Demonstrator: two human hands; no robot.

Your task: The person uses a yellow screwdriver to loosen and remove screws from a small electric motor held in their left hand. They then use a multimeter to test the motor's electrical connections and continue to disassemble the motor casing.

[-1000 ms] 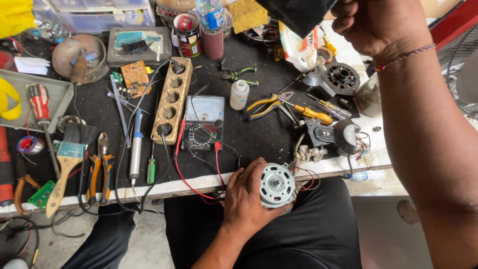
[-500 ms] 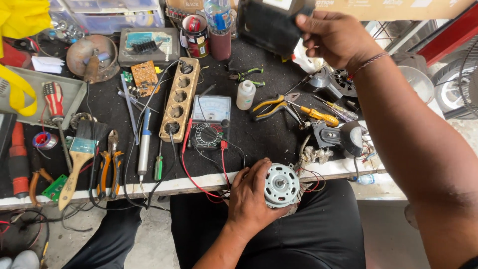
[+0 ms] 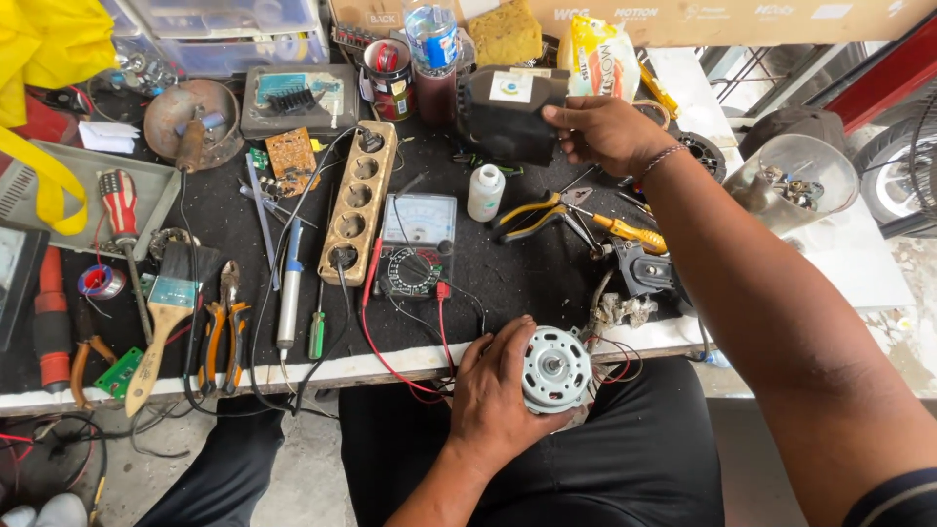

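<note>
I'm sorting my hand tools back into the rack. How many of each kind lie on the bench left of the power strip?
Pliers: 1
Screwdrivers: 2, red-handled and green-handled
Paintbrush: 1
Soldering iron: 1
Total: 5

The left hand holds a motor; the right hand holds a black housing.

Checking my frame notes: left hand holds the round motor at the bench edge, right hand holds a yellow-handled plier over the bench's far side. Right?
Not quite. The left hand does hold the round motor at the bench edge, but the right hand holds a black plastic housing, not pliers. The yellow-handled pliers lie on the bench mat. The head view shows it.
</note>
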